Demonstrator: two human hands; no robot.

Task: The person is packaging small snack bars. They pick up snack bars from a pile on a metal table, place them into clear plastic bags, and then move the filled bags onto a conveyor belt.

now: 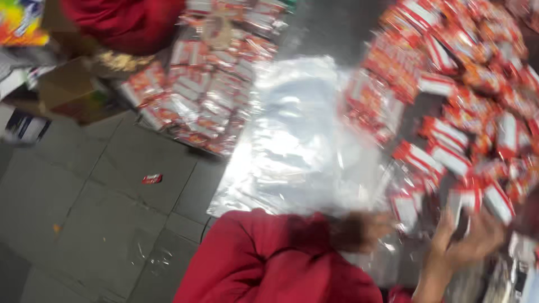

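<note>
1. The view is blurred by motion, so fine detail is lost.
2. The right hand (474, 238) is low on the right, fingers spread and open, reaching into the sachets (449, 157). Its fingertips touch or nearly touch the nearest small red and white packs; I cannot tell whether any one is gripped.
3. The left hand (359, 230) is a dark blur just left of the right one, at the near edge of the clear sheet (297, 140). Whether it is open, clenched or holding something cannot be told.
4. A red sleeve (269, 261) fills the bottom middle, leading up to the left hand.
5. The sachets lie in a loose heap across the right side, from the top corner down to the hands, many overlapping.
6. The clear sheet, shiny plastic, lies flat on the floor in the middle, between the heap on the right and a second pile (208, 84) of like packs to the upper left.
7. The second pile sits in rows, partly covered in clear wrap.
8. One stray sachet (152, 179) lies alone on the grey tile floor (84, 224), well apart from both heaps.
9. At the top left is a bundle of red cloth (126, 22), with a brown box (67, 87) below it and a bright multicoloured pack (21, 22) in the corner.
</note>
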